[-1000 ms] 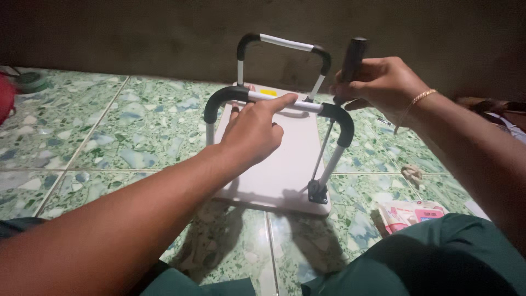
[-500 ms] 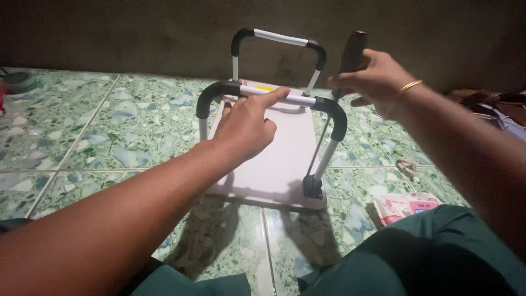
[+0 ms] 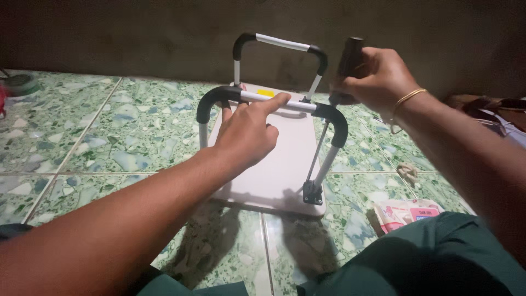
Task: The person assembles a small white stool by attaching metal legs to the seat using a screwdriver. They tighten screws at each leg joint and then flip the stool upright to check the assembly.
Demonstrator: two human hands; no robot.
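A small white folding table (image 3: pixel 276 170) lies upside down on the green speckled floor, with two silver U-shaped legs capped in black standing up from it. My left hand (image 3: pixel 246 134) rests on the near leg's top bar (image 3: pixel 296 104), fingers laid along it. My right hand (image 3: pixel 372 79) is closed around the dark handle of a screwdriver (image 3: pixel 349 57). Its thin shaft runs down to the black bracket (image 3: pixel 312 194) at the near right corner of the board. A gold bangle sits on my right wrist.
A pink printed packet (image 3: pixel 408 211) lies on the tiles by my right knee. A small crumpled scrap (image 3: pixel 406 171) sits to the right of the table. A dark wall runs along the back. Dark round things lie at the far left edge (image 3: pixel 19 85).
The view has shifted slightly; my left hand slid a little along the near bar. My right hand keeps the screwdriver upright, its grip turned somewhat.
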